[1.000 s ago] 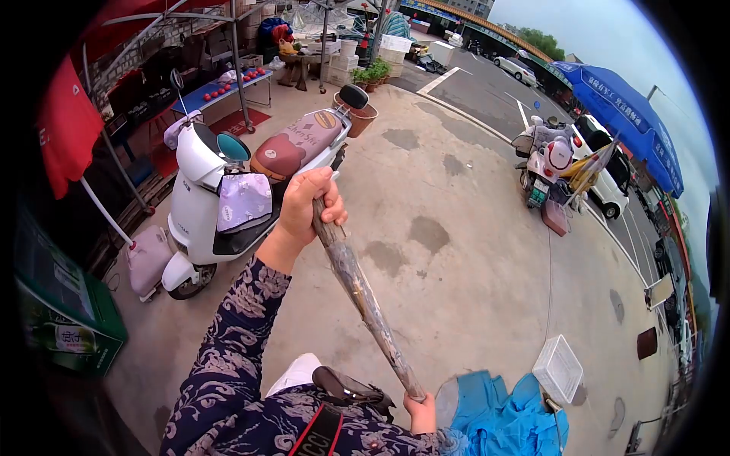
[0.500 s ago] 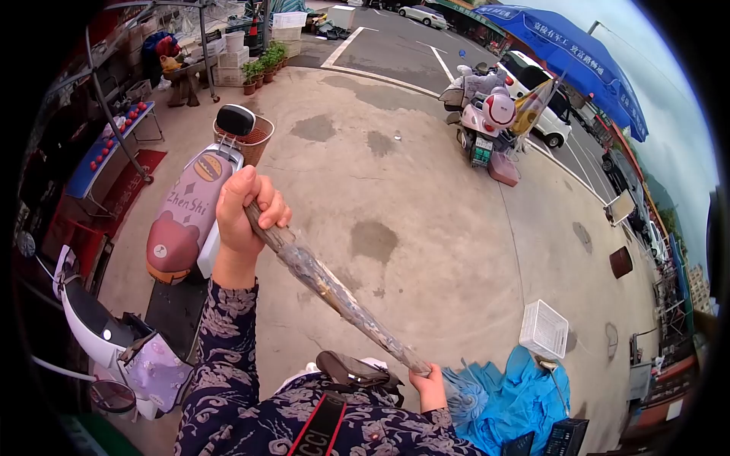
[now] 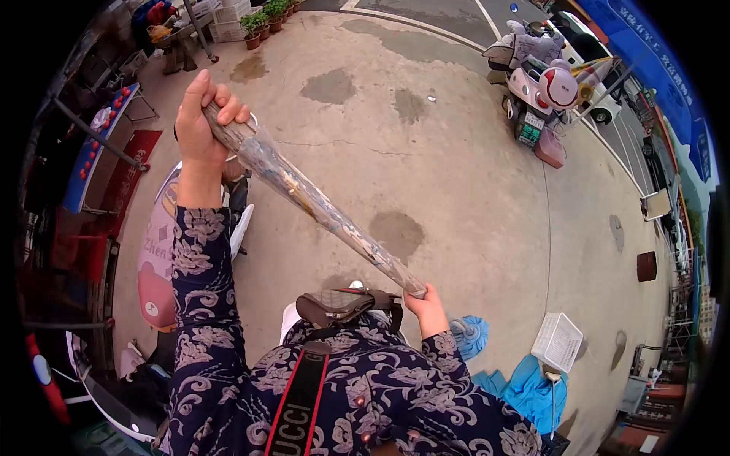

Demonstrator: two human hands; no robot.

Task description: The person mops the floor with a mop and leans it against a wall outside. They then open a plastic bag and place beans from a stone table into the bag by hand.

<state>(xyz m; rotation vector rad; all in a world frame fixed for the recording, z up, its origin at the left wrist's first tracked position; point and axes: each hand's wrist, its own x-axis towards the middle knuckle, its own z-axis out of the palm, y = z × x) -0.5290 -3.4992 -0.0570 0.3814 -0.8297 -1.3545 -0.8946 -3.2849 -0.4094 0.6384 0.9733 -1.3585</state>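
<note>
My left hand (image 3: 207,125) is closed around the thicker upper end of a long stick (image 3: 315,204), held up in front of me at a slant. Grey-brown and mottled, the stick appears to have clear plastic film around it, with a shiny surface. My right hand (image 3: 427,308) grips its narrower lower end, close to my chest. A white loop shows beside my left fingers. Below my right hand, on the ground, lies a blue striped bundle (image 3: 469,336); its kind is unclear. A brown bag (image 3: 334,306) hangs at my front on a black-and-red strap (image 3: 300,403).
To my left stands a pink scooter (image 3: 157,262); a blue table (image 3: 99,152) with red balls lies beyond. At right are a white basket (image 3: 557,340) and blue cloth (image 3: 537,391). Another scooter (image 3: 532,91) stands ahead, near potted plants (image 3: 262,24) and a brown bucket (image 3: 646,266).
Both hands have moved upward in view with the stick, the left one also leftward. My view has tilted downward, and more of my patterned top shows.
</note>
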